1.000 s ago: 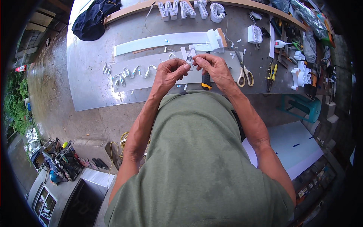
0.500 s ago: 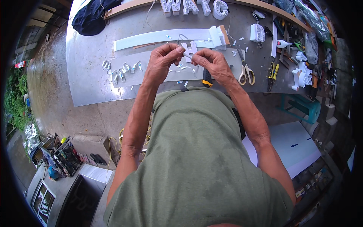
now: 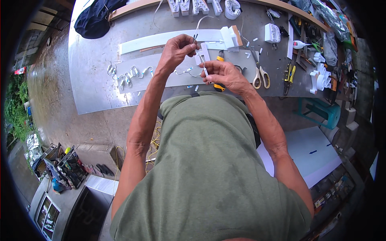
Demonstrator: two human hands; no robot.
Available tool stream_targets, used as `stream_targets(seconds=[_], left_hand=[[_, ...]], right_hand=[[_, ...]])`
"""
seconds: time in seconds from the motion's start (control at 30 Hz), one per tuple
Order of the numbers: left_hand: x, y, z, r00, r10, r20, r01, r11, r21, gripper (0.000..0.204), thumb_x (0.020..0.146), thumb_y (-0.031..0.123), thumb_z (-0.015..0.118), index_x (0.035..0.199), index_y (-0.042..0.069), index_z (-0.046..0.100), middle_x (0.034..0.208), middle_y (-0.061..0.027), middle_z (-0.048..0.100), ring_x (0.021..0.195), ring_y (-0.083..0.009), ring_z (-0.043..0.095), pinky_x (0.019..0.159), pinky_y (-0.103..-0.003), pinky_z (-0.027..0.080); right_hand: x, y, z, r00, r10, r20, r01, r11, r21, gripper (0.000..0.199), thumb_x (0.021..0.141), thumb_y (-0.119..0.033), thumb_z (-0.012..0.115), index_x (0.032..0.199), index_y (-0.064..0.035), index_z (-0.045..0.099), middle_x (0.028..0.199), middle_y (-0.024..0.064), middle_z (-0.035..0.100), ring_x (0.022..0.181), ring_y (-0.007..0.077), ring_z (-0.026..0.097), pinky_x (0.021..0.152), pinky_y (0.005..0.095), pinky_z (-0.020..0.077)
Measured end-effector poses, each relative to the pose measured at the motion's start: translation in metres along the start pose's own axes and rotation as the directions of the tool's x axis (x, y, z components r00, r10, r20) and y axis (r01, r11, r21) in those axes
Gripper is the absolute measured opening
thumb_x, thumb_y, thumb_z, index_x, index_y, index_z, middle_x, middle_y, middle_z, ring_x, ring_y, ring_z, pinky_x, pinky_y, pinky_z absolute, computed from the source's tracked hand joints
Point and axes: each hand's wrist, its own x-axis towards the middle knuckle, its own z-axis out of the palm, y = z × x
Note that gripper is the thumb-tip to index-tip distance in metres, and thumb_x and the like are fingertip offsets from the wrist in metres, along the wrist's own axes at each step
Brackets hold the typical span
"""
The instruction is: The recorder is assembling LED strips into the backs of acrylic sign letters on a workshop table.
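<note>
Over the metal worktable (image 3: 94, 72), my left hand (image 3: 175, 53) pinches a thin white wire (image 3: 198, 24), whose loose end rises above the fingers. My right hand (image 3: 228, 76), lower and to the right, grips a small white LED module (image 3: 206, 72) between thumb and fingers. Wire runs between the two hands. Behind it lies a white block letter (image 3: 204, 50). Partly covered by my right hand is a yellow and black utility knife (image 3: 219, 86). Further wired LED modules (image 3: 189, 70) lie below my left hand, and a looped string of them (image 3: 132, 75) is farther left.
Scissors (image 3: 265, 77) and yellow-handled pliers (image 3: 290, 74) lie to the right. White channel letters (image 3: 193, 7) stand at the back beside a wooden strip (image 3: 134, 9). A dark cap (image 3: 94, 20) rests at the far left, and a teal stool (image 3: 321, 111) stands below the right edge.
My hands have moved apart: the right came down slightly, the left stayed near the letter. The wire now sticks up above my left hand, and the module shows in my right.
</note>
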Motion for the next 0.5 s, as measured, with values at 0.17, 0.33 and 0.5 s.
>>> stream_targets(seconds=[0.17,0.33,0.5], left_hand=[[0.005,-0.021,0.000,0.997,-0.063,-0.032,0.067,0.986,0.155,0.010,0.095,0.005,0.065,0.103,-0.002,0.066,0.088,-0.0076,0.074,0.076,-0.0125,0.067,0.071,-0.028,0.055],[0.008,-0.023,0.000,0.986,-0.093,-0.141,0.117,0.978,0.173,0.016,0.091,0.007,0.069,0.104,-0.002,0.067,0.086,-0.0072,0.074,0.075,-0.0124,0.068,0.070,-0.027,0.055],[0.012,-0.033,0.000,0.983,0.047,-0.178,0.005,0.960,0.280,0.029,0.083,0.007,0.077,0.110,-0.002,0.068,0.095,-0.0087,0.075,0.085,-0.0149,0.071,0.078,-0.029,0.057]], right_hand=[[0.013,0.034,-0.010,0.976,-0.012,-0.215,-0.027,0.984,-0.176,0.033,0.092,-0.002,0.067,0.124,0.0072,0.063,0.095,0.0094,0.071,0.085,0.0148,0.070,0.078,0.0309,0.0592],[0.034,0.037,-0.012,0.940,-0.175,-0.294,-0.022,0.827,-0.561,0.042,0.085,-0.010,0.074,0.124,0.0027,0.065,0.089,0.0104,0.076,0.079,0.0152,0.072,0.073,0.0307,0.0591],[0.047,0.041,-0.007,0.934,-0.219,-0.282,-0.012,0.770,-0.638,0.033,0.083,-0.014,0.074,0.111,0.0020,0.068,0.084,0.0130,0.075,0.077,0.0201,0.074,0.073,0.0330,0.0586]])
